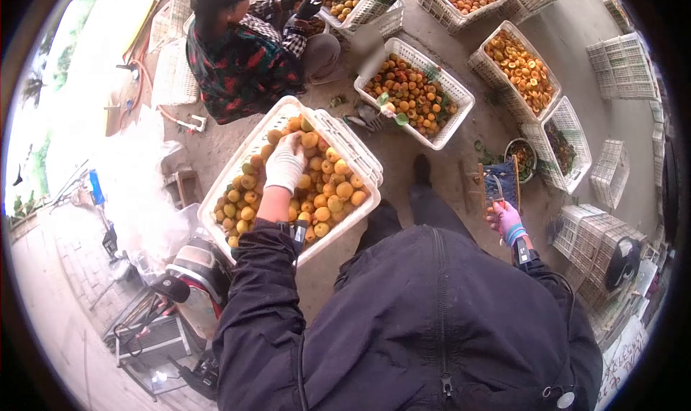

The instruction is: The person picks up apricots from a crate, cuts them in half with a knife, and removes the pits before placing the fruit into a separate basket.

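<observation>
My left hand (pixel 286 165), in a white glove, reaches into a white plastic crate (pixel 332 240) heaped with yellow-orange apricots (pixel 336 202). Its fingers are bent down and closed on an apricot at the far part of the heap, mostly hidden under the fingertips. Out to the right, my right hand (pixel 507 222), in a pink glove with a blue cuff, is closed around a small knife (pixel 499 188). The blade points away from me, over a low stool with a dark blue woven seat (pixel 502 181).
A co-worker (pixel 245 58) crouches at the upper left among crates. Ahead stands a crate of darker orange fruit (pixel 410 98); a crate of split fruit (pixel 520 71) is right of it. A round basket (pixel 521 157) sits beyond the stool. Stacked crates (pixel 597 242) line the right side.
</observation>
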Demonstrator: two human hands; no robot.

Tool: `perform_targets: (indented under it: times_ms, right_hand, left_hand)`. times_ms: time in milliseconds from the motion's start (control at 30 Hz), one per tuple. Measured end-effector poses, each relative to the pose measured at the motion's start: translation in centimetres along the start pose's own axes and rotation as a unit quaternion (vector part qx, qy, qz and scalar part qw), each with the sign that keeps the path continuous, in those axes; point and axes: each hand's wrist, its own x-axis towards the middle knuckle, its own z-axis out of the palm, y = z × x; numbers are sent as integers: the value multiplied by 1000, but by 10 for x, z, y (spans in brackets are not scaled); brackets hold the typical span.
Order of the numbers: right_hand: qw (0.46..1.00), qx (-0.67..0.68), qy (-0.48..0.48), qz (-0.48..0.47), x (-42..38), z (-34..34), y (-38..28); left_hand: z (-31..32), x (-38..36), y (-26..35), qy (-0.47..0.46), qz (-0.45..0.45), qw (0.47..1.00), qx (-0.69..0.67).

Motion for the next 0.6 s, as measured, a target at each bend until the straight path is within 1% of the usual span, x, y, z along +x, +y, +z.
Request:
perform_targets:
  times_ms: [33,67,100,167,233,300,367,433,467,500,567,600]
  right_hand:
    - [1000,-9,6,-2,-3,-5,-2]
    - [1000,-18,12,-6,-5,-10,-3]
    - [1000,-19,20,-5,-10,-15,-4]
    - [1000,-19,14,5,-10,-25,-3]
    - [1000,-18,16,6,-11,-31,-1]
    - [999,-20,39,28,-10,-30,-2]
    - [999,-13,40,25,-9,-28,0]
    - [999,-7,44,21,-8,-26,2]
    - [999,1,30,17,-6,-23,3]
    - [1000,8,16,13,-6,-21,4]
    - [1000,8,14,19,-6,-15,3]
    - [1000,-2,14,13,-5,-11,3]
  left_hand:
    - [-7,0,12,1,28,989,146]
    - [-10,4,22,-78,-32,979,187]
    - [3,6,13,-70,-21,972,222]
    - [1,9,31,-108,-59,961,247]
    - [20,17,11,-102,-43,962,251]
    - [26,21,1,-67,-141,974,163]
    - [15,21,12,-69,-142,973,169]
    - [-1,18,29,-85,-178,949,246]
    - [-7,24,20,-150,-190,941,236]
    - [-7,21,17,-151,-190,941,235]
    - [-16,10,13,-160,-162,965,133]
    - [-15,2,13,-124,-158,972,121]
